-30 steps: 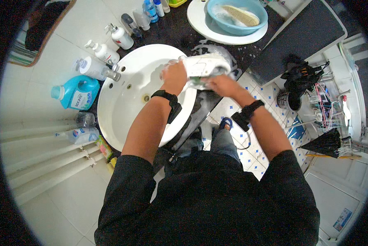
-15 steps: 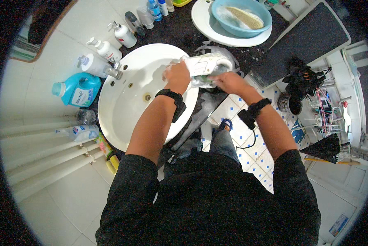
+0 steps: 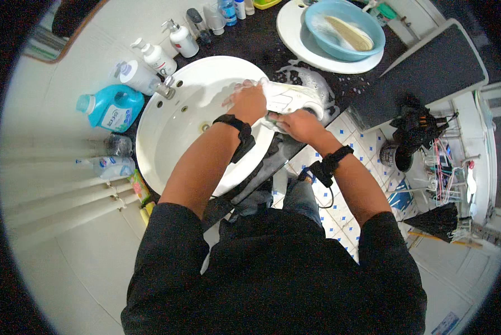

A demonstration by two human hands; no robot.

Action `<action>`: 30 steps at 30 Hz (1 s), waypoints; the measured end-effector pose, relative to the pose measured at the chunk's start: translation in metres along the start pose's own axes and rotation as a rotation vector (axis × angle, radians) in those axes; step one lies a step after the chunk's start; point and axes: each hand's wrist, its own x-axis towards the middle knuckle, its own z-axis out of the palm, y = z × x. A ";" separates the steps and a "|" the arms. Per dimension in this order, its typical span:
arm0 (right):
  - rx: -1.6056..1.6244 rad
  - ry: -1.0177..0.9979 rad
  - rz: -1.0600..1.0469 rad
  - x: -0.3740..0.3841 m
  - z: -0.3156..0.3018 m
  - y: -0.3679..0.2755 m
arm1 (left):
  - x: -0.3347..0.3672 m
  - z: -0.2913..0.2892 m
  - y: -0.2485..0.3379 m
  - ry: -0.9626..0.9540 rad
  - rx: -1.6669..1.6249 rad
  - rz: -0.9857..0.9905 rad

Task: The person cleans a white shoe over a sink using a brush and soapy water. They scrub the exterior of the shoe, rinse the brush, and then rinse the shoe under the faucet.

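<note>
A soapy white shoe (image 3: 290,98) is held at the right rim of the white sink (image 3: 150,146), over the dark counter. My left hand (image 3: 249,103) is closed on its left end, suds on the fingers. My right hand (image 3: 302,125) is closed on a small greenish thing, apparently a brush (image 3: 273,116), pressed to the near side of the shoe. Most of the brush is hidden by my fingers. Foam (image 3: 316,84) lies on the counter just beyond the shoe.
A light blue basin (image 3: 316,43) with a tan-soled shoe (image 3: 348,33) in suds stands on a second white sink (image 3: 288,28). Pump bottles (image 3: 182,40) and a turquoise detergent jug (image 3: 116,106) line the wall by the tap (image 3: 165,89). A dark board (image 3: 429,72) is at the right.
My right hand has moved left along the near side of the shoe, closer to my left hand. The whole view has shifted slightly. Both hands keep their hold.
</note>
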 end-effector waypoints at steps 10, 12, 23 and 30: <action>-0.183 -0.037 0.055 -0.016 -0.001 0.001 | -0.009 -0.005 -0.002 0.067 -0.151 -0.008; -0.132 0.041 0.073 0.001 0.005 -0.014 | 0.005 0.008 -0.009 0.150 -0.147 0.113; -0.343 -0.056 -0.004 -0.023 -0.038 -0.002 | 0.013 0.021 -0.022 0.073 -0.166 0.136; -0.387 0.091 0.002 -0.030 -0.014 -0.001 | -0.010 0.017 -0.028 0.039 -0.296 0.107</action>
